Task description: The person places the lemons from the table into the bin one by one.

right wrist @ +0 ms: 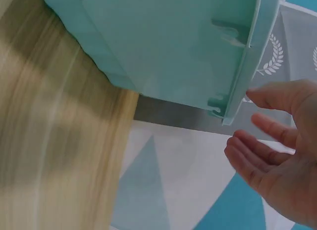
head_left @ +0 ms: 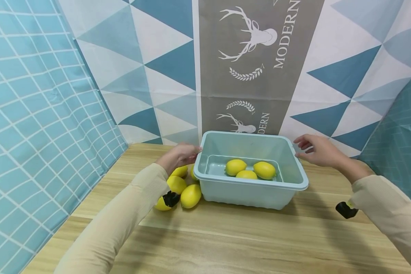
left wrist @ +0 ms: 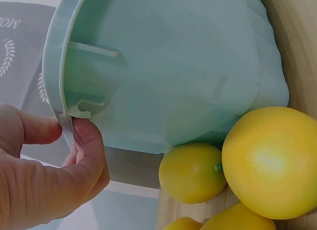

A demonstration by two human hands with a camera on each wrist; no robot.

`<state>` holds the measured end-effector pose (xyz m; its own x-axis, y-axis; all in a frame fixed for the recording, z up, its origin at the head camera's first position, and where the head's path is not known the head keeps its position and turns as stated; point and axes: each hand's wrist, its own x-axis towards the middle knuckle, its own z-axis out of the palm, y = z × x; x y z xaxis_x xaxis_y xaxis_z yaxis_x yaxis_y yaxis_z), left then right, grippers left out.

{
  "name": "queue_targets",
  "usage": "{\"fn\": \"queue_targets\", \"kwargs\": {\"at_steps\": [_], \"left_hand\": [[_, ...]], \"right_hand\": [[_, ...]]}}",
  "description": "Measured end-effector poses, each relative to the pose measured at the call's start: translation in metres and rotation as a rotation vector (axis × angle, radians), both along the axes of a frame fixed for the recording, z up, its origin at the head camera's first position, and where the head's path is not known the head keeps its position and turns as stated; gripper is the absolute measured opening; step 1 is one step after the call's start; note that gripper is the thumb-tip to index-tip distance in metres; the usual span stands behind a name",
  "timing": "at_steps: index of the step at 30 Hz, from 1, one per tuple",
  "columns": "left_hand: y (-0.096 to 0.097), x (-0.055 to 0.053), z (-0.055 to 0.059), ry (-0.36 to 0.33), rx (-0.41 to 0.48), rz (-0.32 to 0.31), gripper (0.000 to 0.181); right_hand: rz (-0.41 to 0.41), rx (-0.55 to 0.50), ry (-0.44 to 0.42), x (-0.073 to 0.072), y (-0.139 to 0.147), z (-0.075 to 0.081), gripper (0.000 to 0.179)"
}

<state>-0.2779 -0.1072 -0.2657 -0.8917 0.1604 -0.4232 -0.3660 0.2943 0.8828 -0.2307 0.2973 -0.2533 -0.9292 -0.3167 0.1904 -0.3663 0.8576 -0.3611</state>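
A pale blue-green plastic basin (head_left: 250,194) stands on the wooden table with three yellow lemons (head_left: 265,170) inside. My left hand (head_left: 181,155) is at its left rim; the left wrist view shows thumb and fingers (left wrist: 89,145) pinching the rim near a corner. On the other side my right hand (head_left: 318,151) is beside the right rim, its fingers (right wrist: 247,155) loosely bent with nothing between them. The thumb tip is close to the rim; whether it touches, I cannot tell. Several more lemons (head_left: 190,196) lie on the table left of the basin, partly hidden by the left arm.
The wooden table (head_left: 226,239) spreads in front of the basin. Behind it hangs a patterned cloth (head_left: 171,76) with triangles and a deer print. A blue checked cloth (head_left: 31,95) borders the left, and a teal cloth (head_left: 394,140) the right.
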Motion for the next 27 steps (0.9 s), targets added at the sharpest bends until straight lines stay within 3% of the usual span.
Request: {"fn": "queue_targets", "kwargs": {"at_steps": [8,16,27], "left_hand": [[0.001,-0.001,0.000,0.006,0.001,0.007,0.039],[0.001,0.000,-0.001,0.011,0.009,0.006,0.037],[0.000,0.003,0.001,-0.002,0.013,0.006,0.040]], "right_hand": [[-0.102,-0.142,-0.219,0.003,0.005,-0.007,0.051],[-0.072,-0.297,-0.462,0.003,0.008,-0.011,0.066],[-0.085,-0.445,-0.616,-0.003,0.012,-0.013,0.068]]}}
